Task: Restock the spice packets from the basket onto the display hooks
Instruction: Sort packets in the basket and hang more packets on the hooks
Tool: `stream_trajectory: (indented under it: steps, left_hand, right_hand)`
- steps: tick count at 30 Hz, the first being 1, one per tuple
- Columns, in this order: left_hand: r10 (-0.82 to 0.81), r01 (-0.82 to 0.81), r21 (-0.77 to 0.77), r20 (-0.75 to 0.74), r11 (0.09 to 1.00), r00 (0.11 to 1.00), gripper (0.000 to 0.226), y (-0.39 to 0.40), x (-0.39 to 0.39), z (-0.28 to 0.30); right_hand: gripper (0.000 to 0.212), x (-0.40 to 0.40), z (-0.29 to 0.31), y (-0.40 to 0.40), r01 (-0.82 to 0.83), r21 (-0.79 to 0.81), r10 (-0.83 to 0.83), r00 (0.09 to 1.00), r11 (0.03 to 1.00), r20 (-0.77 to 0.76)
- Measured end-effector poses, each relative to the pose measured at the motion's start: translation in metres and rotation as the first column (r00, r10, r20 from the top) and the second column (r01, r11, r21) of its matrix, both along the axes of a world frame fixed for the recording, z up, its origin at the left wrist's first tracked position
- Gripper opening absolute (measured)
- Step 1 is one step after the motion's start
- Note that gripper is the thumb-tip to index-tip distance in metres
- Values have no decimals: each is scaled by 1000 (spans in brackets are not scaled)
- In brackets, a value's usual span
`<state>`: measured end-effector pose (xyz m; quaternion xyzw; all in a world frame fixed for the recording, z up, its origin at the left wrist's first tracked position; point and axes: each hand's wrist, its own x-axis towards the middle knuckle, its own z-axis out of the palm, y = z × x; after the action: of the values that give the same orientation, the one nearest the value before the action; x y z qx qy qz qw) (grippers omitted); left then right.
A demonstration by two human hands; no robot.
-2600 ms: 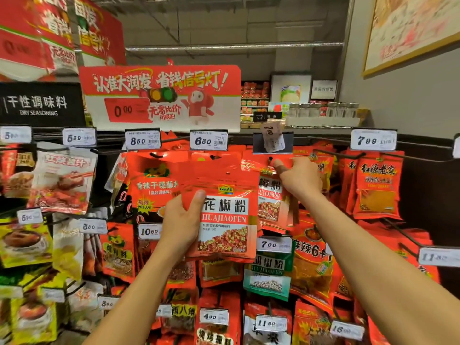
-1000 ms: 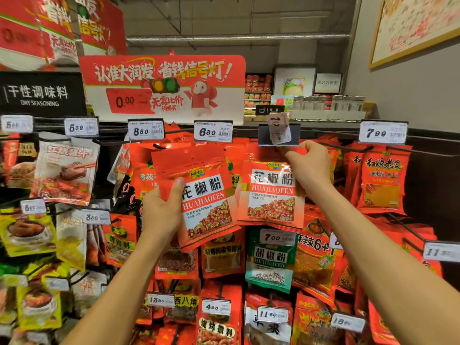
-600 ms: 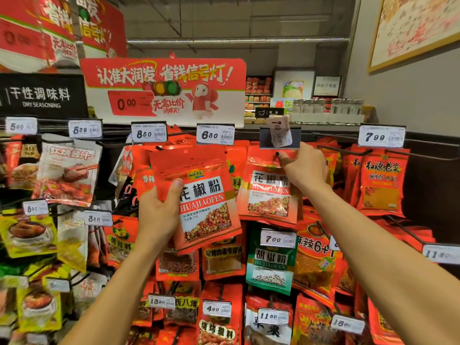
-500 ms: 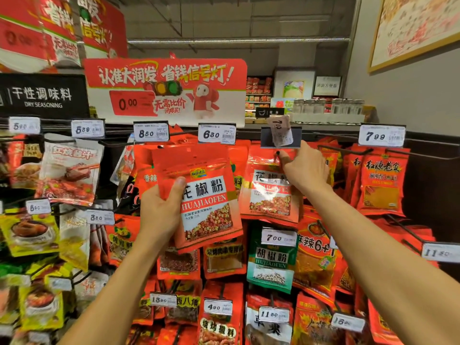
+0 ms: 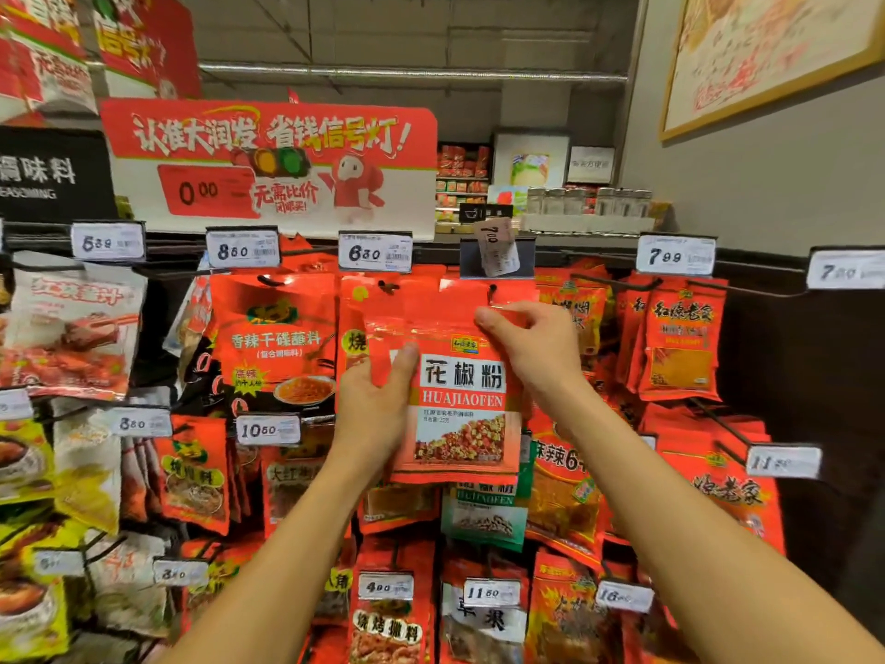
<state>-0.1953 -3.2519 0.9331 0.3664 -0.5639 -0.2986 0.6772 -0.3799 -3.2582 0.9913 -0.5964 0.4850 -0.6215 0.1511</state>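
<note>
— What does the coming move turn on?

— On how the red glossy foil spice packet marked HUAJIAOFEN [image 5: 459,400] sits under the black wire display hook [image 5: 492,293], at the upper edge of the black peg rack [image 5: 814,376] and right of its middle. The packet hangs upright, long axis vertical, its top strip just below the hook's tip. So the way to go is up and then back onto the wire.

— Which hand is closer to that hook?

— The right hand [image 5: 531,347]. It pinches the packet's top right corner, thumb in front, just beneath the hook. The left hand [image 5: 378,404] grips the packet's left edge lower down, thumb laid across the front, fingers hidden behind. I'd judge the right guides the hole while the left steadies.

— Is the hole already on the wire?

— Cannot tell — the fingers and foil glare cover it. The grey folded price ticket [image 5: 495,246] sits in its holder above the hook.

— What differs from half a second back?

— The packet was then held by the left hand alone, tilted, off to the left of the hook, while the right hand pressed on the packets already hanging there. Now the packet is squared up under the hook and both hands hold it.
</note>
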Motion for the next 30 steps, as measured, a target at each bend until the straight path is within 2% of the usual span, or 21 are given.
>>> stream_trajectory:
  steps: [3, 5, 11, 16, 21, 25, 27, 30]
  left_hand:
    - [105, -105, -11, 8, 994, 994, 37, -1, 12, -1]
    - [163, -163, -14, 26, 987, 986, 38, -2, 24, -1]
    - [215, -215, 8, 11, 977, 977, 31, -1, 56, 0]
    - [239, -239, 20, -118, 971, 964, 23, 5, 77, 6]
    - [194, -194, 8, -65, 981, 979, 23, 9, 77, 8]
    - [155, -155, 5, -23, 988, 988, 24, 11, 65, 7]
    - [136, -136, -3, -3, 991, 991, 24, 11, 59, 4]
    - [104, -105, 27, 6, 994, 995, 26, 6, 48, 1]
  right_hand:
    - [23, -16, 7, -13, 68, 19, -70, 991, 998, 114]
    - [25, -23, 13, -23, 121, 45, -126, 983, 992, 136]
    - [29, -27, 27, -41, 253, 66, -254, 967, 965, 1]
    - [27, -25, 29, -51, 262, 52, -261, 965, 964, -29]
    - [35, -29, 27, -62, 274, 104, -272, 962, 956, -39]
    - [46, -28, 22, -67, 362, 145, -322, 915, 921, -242]
    - [47, -31, 20, -59, 461, 114, -402, 851, 880, -338]
    - [35, -33, 9, -38, 492, -60, -488, 828, 869, -277]
